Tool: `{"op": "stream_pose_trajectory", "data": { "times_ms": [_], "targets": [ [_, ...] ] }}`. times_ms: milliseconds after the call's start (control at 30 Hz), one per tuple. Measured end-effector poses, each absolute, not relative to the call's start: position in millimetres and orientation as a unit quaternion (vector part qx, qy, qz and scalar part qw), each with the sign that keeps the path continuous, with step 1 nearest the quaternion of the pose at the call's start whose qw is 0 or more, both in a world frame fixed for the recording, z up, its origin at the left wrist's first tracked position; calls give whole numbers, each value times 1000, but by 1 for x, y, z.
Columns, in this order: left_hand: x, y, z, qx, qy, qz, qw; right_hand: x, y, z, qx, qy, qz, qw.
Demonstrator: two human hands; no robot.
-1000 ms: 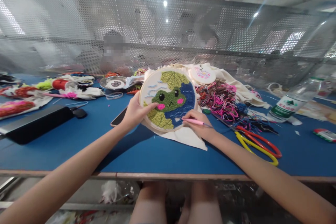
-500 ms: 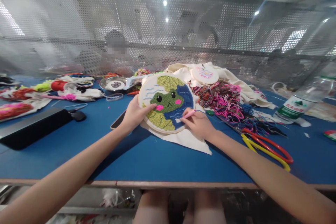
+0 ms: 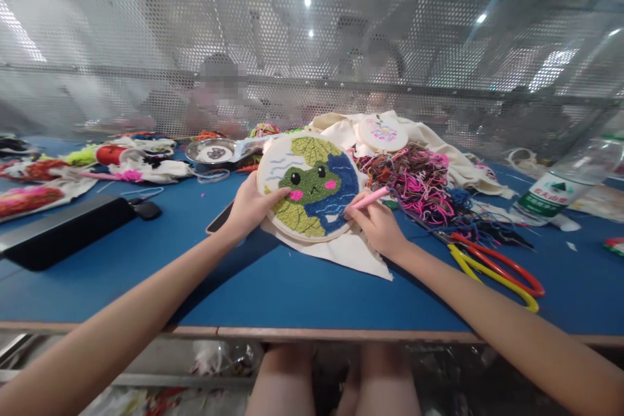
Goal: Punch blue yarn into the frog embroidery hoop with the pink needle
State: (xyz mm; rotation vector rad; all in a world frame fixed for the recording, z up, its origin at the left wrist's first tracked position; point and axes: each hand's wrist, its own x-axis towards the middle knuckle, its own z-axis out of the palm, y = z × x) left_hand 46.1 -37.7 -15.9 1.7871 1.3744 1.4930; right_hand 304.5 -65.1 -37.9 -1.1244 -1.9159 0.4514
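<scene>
My left hand (image 3: 249,207) grips the left rim of a round embroidery hoop (image 3: 308,155), its thumb lying on the front. The hoop is tilted up towards me and shows a green frog face with pink cheeks, lime leaf shapes and a blue yarn area. Between the thumb and fingers of my right hand (image 3: 381,226) is a pink punch needle (image 3: 371,198), at the lower right of the hoop. Its tip is hidden by the fingers. A small bare white patch shows in the blue area close by. White cloth (image 3: 358,257) hangs out below the hoop.
Red-and-yellow-handled scissors (image 3: 497,266) lie to the right, beside a tangled yarn heap (image 3: 414,175). A plastic bottle (image 3: 553,192) is farther right. Behind stand a metal dish (image 3: 195,151) and a smaller hoop (image 3: 385,133). A black box-like device (image 3: 68,231) lies left.
My right hand has moved a little right and up, and the pink punch needle now leans more steeply. My left hand keeps its grip on the hoop.
</scene>
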Motion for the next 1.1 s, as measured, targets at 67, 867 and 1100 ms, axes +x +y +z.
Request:
{"op": "stream_pose_trajectory", "data": {
  "times_ms": [67,867,1100],
  "targets": [
    [47,-39,-15,647,496,539,212,305,-65,-39,-446,-763,189,428],
    [58,-55,3,699,442,547,130,296,-58,-40,-438,-809,103,378],
    [47,-41,-12,662,516,523,150,301,-64,-41,-440,-781,144,419]
  ]
}}
